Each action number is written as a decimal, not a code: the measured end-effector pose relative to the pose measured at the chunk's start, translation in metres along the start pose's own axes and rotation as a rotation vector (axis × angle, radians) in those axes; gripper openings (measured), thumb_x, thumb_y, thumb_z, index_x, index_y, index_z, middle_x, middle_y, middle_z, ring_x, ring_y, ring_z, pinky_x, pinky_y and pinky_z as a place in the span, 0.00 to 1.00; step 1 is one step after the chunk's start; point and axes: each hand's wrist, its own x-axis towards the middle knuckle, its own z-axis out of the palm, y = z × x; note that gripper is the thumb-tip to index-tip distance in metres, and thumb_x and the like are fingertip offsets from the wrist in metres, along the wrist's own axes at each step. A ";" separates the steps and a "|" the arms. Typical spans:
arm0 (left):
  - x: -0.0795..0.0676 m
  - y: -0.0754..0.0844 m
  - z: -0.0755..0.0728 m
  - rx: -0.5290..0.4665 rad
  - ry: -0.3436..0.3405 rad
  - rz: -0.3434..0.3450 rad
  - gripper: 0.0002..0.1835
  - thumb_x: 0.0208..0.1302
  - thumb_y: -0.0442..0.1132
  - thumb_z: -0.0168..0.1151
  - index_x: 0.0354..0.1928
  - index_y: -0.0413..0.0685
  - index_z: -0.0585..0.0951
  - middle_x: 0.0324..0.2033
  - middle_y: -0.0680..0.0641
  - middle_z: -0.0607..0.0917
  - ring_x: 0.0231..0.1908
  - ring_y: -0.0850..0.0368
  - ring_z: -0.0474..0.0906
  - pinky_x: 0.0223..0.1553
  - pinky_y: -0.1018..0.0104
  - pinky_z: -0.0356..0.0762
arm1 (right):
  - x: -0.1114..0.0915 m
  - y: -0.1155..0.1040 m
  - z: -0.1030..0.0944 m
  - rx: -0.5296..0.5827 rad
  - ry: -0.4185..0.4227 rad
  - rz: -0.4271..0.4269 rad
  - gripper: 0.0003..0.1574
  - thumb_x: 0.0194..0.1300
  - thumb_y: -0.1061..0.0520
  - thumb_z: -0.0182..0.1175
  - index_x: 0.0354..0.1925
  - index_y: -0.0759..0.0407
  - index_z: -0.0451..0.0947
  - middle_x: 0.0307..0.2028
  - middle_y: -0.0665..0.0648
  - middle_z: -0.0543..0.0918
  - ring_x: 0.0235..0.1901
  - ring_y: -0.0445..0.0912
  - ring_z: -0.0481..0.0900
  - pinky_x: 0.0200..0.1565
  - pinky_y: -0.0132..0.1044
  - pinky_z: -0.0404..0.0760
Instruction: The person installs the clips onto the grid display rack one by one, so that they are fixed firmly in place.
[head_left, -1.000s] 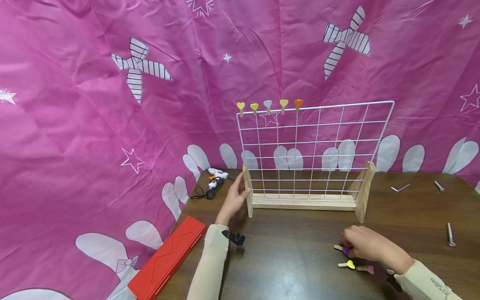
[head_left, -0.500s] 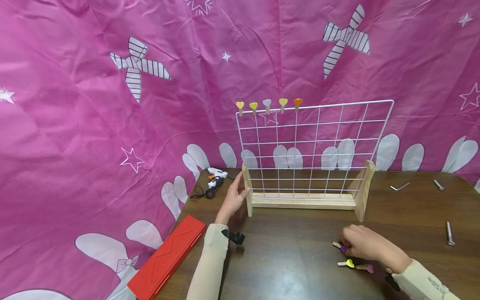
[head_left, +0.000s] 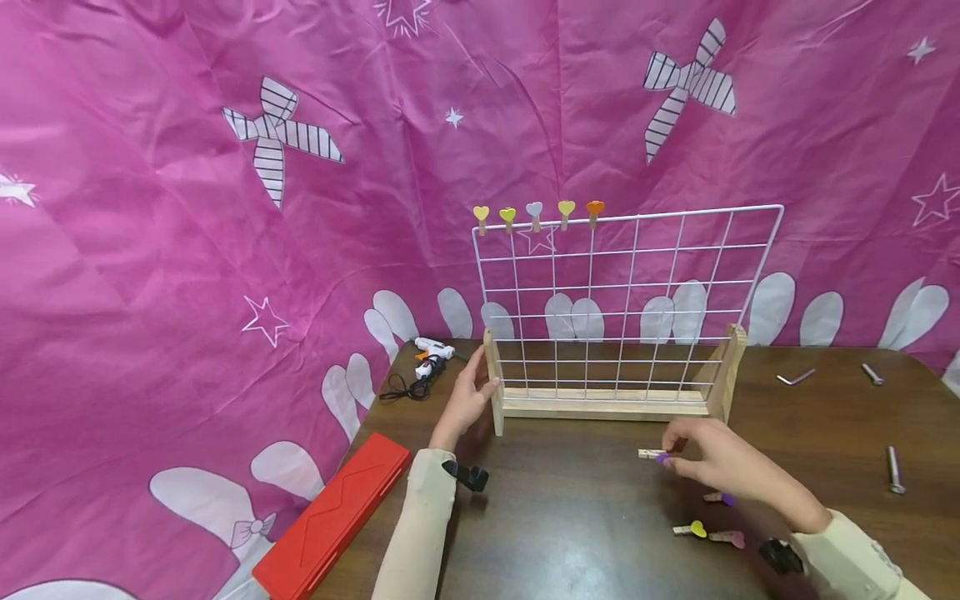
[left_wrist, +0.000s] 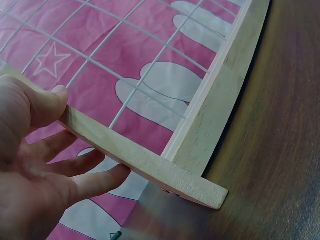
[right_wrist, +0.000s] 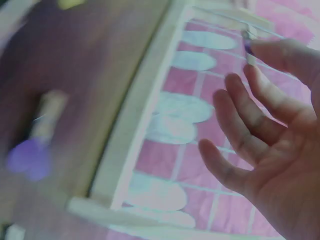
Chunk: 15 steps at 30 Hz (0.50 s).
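Observation:
A white wire grid [head_left: 697,212] stands upright in a wooden stand [head_left: 604,408]. Several heart-topped clothespins, among them an orange one [head_left: 595,210], are clipped along the left part of its top bar. My left hand [head_left: 467,402] holds the stand's left upright [left_wrist: 145,155], thumb on one side and fingers on the other. In front of the stand's right end, my right hand [head_left: 720,457] pinches a clothespin with a purple heart [head_left: 651,454] between thumb and fingertip. Below it on the table lie another purple-heart clothespin [head_left: 720,499], a yellow one [head_left: 691,530] and a pink one [head_left: 729,539].
A long red box [head_left: 333,517] lies on the table's left side. A white glue gun [head_left: 433,348] with a black cord sits behind my left hand. At the right are a hex key [head_left: 797,377] and two bolts, one nearer [head_left: 895,469]. A pink printed cloth hangs behind.
My right hand has lifted a purple-heart clothespin and moved it forward and left, uncovering another purple one on the table. My left hand stays on the upright.

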 end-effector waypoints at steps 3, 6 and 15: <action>0.000 0.000 0.000 0.006 0.006 0.014 0.34 0.63 0.23 0.50 0.69 0.35 0.50 0.64 0.31 0.60 0.62 0.39 0.61 0.59 0.52 0.64 | 0.009 -0.008 -0.012 0.041 0.082 0.004 0.16 0.50 0.61 0.69 0.29 0.41 0.74 0.27 0.36 0.75 0.30 0.35 0.75 0.32 0.31 0.75; 0.000 0.000 0.000 0.017 0.008 0.020 0.34 0.63 0.23 0.50 0.69 0.34 0.50 0.64 0.31 0.60 0.61 0.38 0.61 0.60 0.51 0.63 | 0.018 -0.017 -0.026 0.051 0.123 -0.002 0.16 0.52 0.61 0.68 0.30 0.40 0.74 0.29 0.37 0.77 0.32 0.35 0.76 0.34 0.27 0.73; 0.000 -0.002 0.000 0.015 0.007 0.015 0.34 0.63 0.23 0.50 0.69 0.34 0.50 0.64 0.30 0.61 0.61 0.38 0.62 0.57 0.49 0.66 | 0.053 -0.051 -0.089 -0.068 0.196 -0.113 0.17 0.54 0.67 0.64 0.37 0.48 0.75 0.34 0.41 0.78 0.31 0.34 0.75 0.28 0.26 0.71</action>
